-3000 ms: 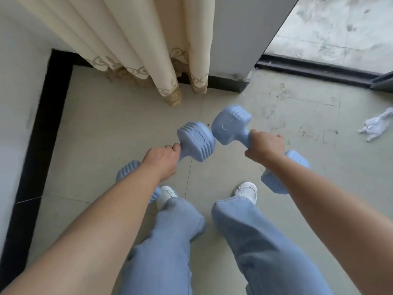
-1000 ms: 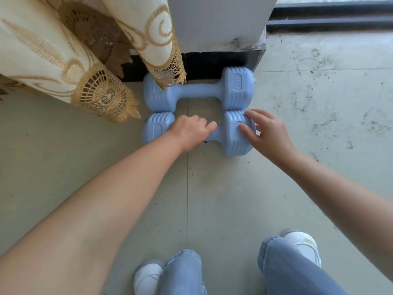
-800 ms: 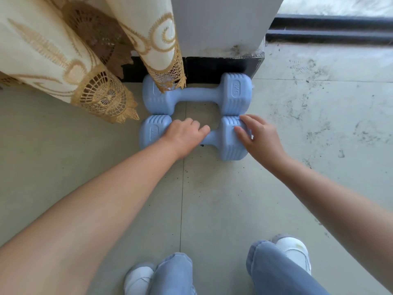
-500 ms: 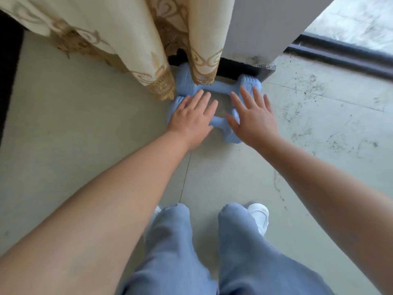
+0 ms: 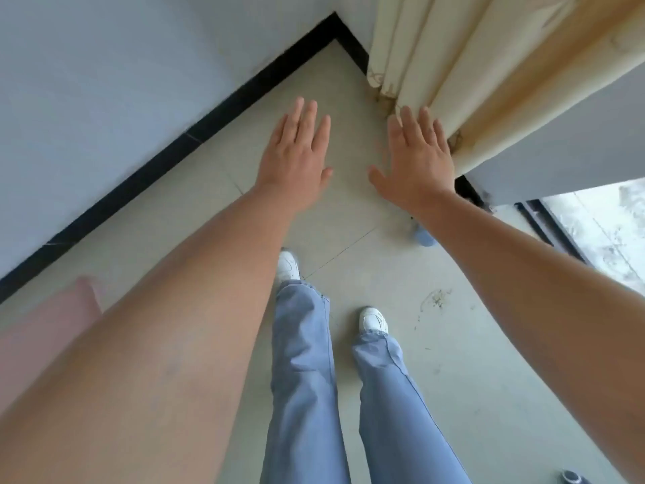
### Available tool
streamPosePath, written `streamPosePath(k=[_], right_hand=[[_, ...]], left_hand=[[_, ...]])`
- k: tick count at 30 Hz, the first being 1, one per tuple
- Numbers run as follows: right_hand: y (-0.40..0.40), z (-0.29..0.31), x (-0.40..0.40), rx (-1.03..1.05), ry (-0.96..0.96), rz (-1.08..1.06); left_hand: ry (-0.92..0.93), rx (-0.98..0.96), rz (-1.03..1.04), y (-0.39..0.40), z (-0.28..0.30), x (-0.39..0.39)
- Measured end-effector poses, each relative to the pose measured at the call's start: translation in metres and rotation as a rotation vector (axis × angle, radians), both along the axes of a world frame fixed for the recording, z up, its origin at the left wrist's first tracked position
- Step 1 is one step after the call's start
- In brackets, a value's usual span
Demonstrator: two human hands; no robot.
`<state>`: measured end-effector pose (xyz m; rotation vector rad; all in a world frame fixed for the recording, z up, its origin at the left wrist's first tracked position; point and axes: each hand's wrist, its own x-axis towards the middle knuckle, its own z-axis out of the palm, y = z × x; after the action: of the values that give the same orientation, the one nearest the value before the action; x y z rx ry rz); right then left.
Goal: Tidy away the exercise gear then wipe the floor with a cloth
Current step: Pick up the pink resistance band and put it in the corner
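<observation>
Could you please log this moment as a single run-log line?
left hand: open, empty | right hand: open, empty | dumbbell: on floor under right forearm, mostly hidden | cloth: not in view

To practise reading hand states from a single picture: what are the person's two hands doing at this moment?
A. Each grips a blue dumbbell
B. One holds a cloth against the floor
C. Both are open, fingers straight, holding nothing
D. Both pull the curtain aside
C: the left hand and right hand are spread flat above the floor, with nothing in either.
</observation>
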<state>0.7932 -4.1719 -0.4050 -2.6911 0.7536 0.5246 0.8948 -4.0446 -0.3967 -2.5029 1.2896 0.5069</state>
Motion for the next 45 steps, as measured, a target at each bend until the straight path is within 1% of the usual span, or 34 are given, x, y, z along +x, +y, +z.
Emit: streamPosePath(k=[5,10,14,20,25,30,31,33,36,40,45], right_hand=[[0.112,0.077,0.025,-0.037,-0.030,0.354],[0.280,0.121,0.016,-0.004,-0.047,0.725],[0.434,0.143,-0.024,0.007,-0.051,1.006],[0.666,0.170,-0.124,0.047,-0.079,1.344],[0.833,0.189,-0.196,0.057,-0.140,1.578],[0.971,0.198,-0.242,0.072,-0.132,1.768],[0.985,0.197,-0.242,0.060,-0.137,1.772],[1.041,0.192,-0.245,0.052,-0.138,1.811],[1.137,0.184,-0.245,0.074,-0.145,1.847],[1.271,0.179,-0.240,0.051,-0.095,1.930],[1.411,0.184,-0.238,0.030,-0.053,1.989]], left_hand=[[-0.004,0.007,0.363,0.146,0.078,-0.033],[-0.044,0.014,0.750,0.313,0.128,-0.098],[-0.064,0.084,1.063,0.461,0.156,-0.179],[-0.079,0.113,1.419,0.672,0.182,-0.327],[-0.109,0.095,1.634,0.801,0.193,-0.424],[-0.106,0.056,1.875,0.905,0.191,-0.491],[-0.104,0.044,1.899,0.916,0.190,-0.494],[-0.100,0.026,1.956,0.963,0.189,-0.505],[-0.121,0.048,2.017,1.051,0.184,-0.513],[-0.078,0.058,2.116,1.172,0.183,-0.512],[-0.032,0.048,2.153,1.300,0.190,-0.513]])
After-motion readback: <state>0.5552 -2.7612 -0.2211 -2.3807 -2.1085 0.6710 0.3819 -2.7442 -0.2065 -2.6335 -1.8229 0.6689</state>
